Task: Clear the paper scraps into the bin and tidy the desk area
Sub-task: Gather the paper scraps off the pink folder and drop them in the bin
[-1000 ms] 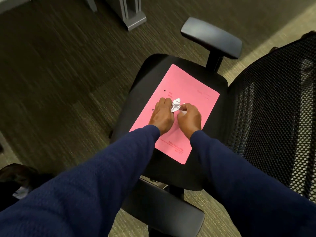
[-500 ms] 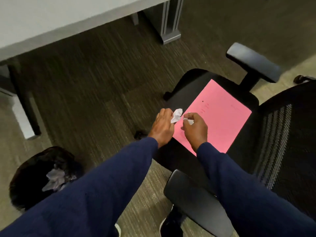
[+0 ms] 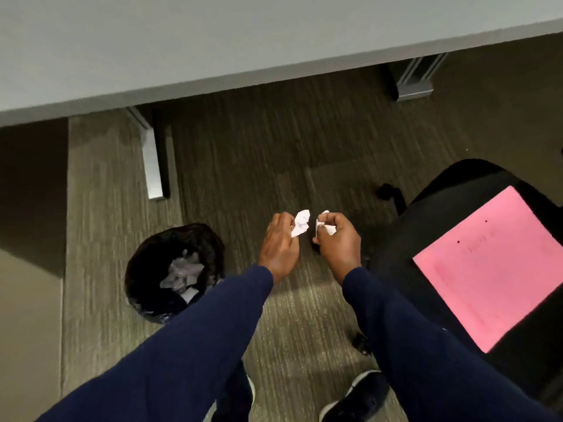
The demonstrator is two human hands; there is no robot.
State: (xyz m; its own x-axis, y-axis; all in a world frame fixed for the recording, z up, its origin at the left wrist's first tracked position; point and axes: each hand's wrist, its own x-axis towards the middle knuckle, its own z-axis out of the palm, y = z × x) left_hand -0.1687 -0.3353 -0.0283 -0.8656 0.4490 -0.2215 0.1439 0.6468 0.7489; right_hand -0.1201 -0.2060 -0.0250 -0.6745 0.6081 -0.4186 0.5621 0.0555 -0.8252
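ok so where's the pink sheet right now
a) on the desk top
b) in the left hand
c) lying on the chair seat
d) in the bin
c: the pink sheet lies flat on the black chair seat, while the left hand and right hand each hold only white crumpled paper over the carpet, and the bin shows pale scraps inside.

Both hands hold paper scraps above the carpet, right of the bin.

I see my left hand [image 3: 278, 246] pinching a crumpled white scrap [image 3: 301, 223] and my right hand [image 3: 336, 240] closed on another [image 3: 325, 226]; the black-lined bin [image 3: 175, 271] already holds paper, and a pink sheet [image 3: 493, 266] lies on the chair far to its right.
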